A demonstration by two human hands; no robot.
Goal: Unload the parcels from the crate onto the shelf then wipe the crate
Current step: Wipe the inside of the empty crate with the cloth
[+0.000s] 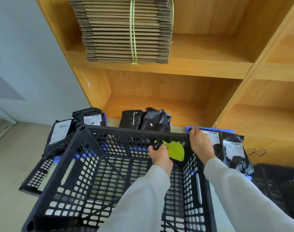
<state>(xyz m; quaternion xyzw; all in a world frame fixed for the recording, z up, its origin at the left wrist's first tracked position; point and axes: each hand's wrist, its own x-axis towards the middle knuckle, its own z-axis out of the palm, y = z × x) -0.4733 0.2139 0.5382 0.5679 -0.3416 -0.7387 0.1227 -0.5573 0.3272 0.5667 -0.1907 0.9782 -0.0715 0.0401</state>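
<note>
A black perforated plastic crate (96, 158) fills the lower middle of the view and holds no parcels. My left hand (160, 154) is inside it near the far right corner, gripping a yellow-green cloth (176, 150) against the far wall. My right hand (199, 143) grips the crate's far right rim corner. Black-wrapped parcels with white labels lie beyond the crate: two at the left (62, 136), two in the middle (142, 120) and two at the right (231, 149), resting on blue lattice boards (209, 128) at the foot of the wooden shelf (159, 71).
A tied stack of flattened cardboard (126, 30) sits on the upper shelf. The middle shelf bay (168, 101) holds nothing visible. A black crate part (37, 176) lies at the left on the floor and another black crate (280, 185) stands at the right.
</note>
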